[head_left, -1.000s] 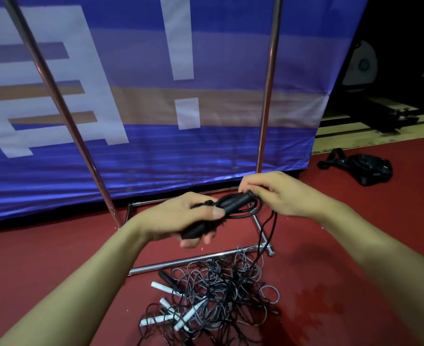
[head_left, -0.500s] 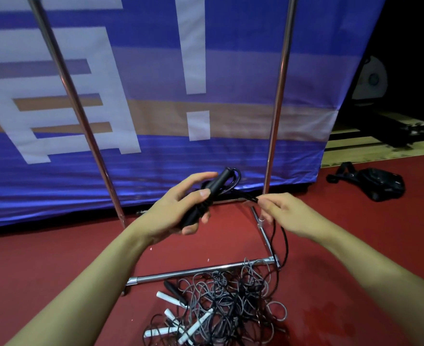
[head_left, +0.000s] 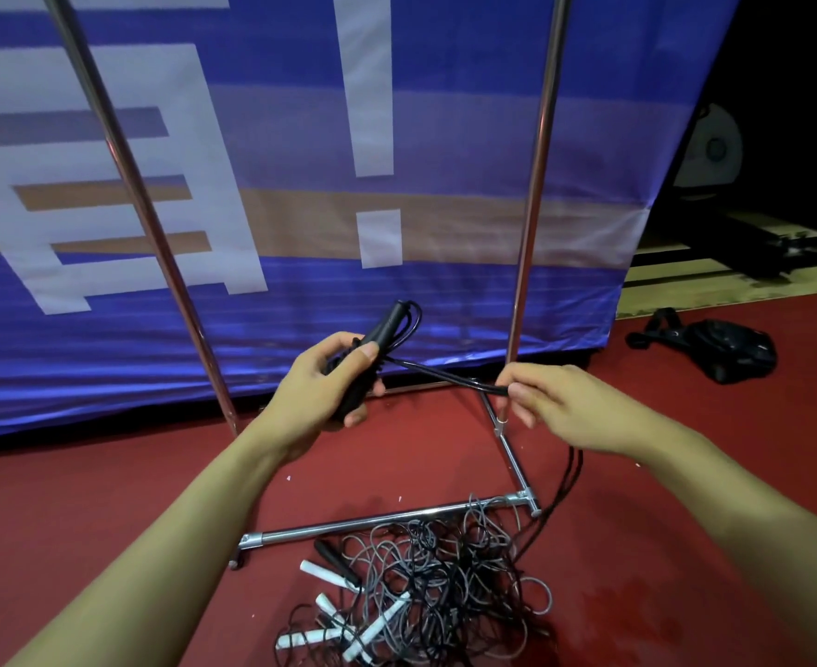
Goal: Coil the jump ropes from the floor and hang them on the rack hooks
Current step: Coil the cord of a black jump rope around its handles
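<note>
Black handles [head_left: 372, 351] are gripped by the left hand [head_left: 319, 387]; the cord [head_left: 445, 375], pinched by the right hand [head_left: 551, 402], should be wound evenly, kept taut.

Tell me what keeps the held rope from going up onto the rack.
The black rope, between left hand and right hand, trails into the tangled pile on the floor. No hooks show in view.

Counts of things around a metal rack on a red floor.
Two hands [head_left: 319, 387], two upright rack poles [head_left: 531, 209], one tangled rope pile [head_left: 435, 584] at 6 o'clock, about four white handles [head_left: 322, 572], one black bag [head_left: 729, 346] at 3 o'clock.
</note>
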A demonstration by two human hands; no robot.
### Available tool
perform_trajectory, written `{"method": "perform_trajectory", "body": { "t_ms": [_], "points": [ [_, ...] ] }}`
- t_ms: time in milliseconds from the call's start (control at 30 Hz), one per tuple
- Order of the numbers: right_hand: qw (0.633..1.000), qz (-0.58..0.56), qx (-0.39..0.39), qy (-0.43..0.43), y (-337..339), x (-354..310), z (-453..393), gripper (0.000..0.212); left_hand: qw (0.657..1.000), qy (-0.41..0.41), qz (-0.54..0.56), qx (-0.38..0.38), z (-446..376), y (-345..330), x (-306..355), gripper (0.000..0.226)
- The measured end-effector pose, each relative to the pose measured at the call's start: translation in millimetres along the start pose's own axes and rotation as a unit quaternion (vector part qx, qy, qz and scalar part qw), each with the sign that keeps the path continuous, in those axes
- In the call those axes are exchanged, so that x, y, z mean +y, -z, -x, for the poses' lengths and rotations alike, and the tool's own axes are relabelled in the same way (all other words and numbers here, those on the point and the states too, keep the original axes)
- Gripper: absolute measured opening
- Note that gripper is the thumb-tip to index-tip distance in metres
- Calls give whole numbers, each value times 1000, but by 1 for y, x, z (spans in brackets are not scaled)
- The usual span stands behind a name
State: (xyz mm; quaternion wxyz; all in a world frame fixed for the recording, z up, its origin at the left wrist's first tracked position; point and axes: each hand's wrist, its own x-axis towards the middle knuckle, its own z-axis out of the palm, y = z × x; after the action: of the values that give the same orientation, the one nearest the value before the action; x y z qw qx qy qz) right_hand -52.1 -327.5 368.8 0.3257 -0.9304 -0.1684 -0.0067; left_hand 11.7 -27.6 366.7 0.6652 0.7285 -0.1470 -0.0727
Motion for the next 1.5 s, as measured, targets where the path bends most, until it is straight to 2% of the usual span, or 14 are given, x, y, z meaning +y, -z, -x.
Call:
{"method": "perform_trajectory", "body": {
  "t_ms": [267,367,433,533,700,767,833,967,1033,1167,1233,1367,1433,1500],
  "points": [
    [983,-184,4,-25,2,8,0,13,956,46,243,-160,4,10,16,26],
    [991,-128,41,-16,-12,25,-5,30,949,11,174,-262,10,7,22,57],
    [996,-69,47,-22,-20,35,-9,30,951,-10,120,-286,15,1,25,50],
    [991,-102,54,-71,-28,41,-11,36,953,5,84,-292,21,-5,31,36],
    [967,-187,106,-138,-36,39,-24,32,909,26,47,-414,32,-21,46,36],
    [965,-193,123,-124,-34,34,-28,50,898,20,27,-439,35,-29,51,39],
    [960,-206,127,-144,-28,32,-30,68,898,12,12,-440,36,-32,56,41],
    [954,-202,121,-184,-22,43,-25,38,910,-3,-15,-414,37,-26,57,47],
    [958,-192,77,-197,-24,52,-19,38,919,-10,-17,-393,38,-26,53,46],
    [983,-102,1,-151,-32,52,-12,75,950,-35,-22,-309,36,-29,46,28],
    [994,-69,-6,-84,-37,58,-7,67,966,-42,-23,-252,33,-31,44,29],
    [997,-43,16,-60,-36,65,-5,44,977,-33,-11,-209,32,-28,41,47],
    [992,-103,32,-58,-32,60,-6,50,969,-23,4,-246,33,-25,43,46],
    [956,-278,41,-85,-26,55,-4,58,955,-7,39,-293,35,-23,46,49]
  ]
}}
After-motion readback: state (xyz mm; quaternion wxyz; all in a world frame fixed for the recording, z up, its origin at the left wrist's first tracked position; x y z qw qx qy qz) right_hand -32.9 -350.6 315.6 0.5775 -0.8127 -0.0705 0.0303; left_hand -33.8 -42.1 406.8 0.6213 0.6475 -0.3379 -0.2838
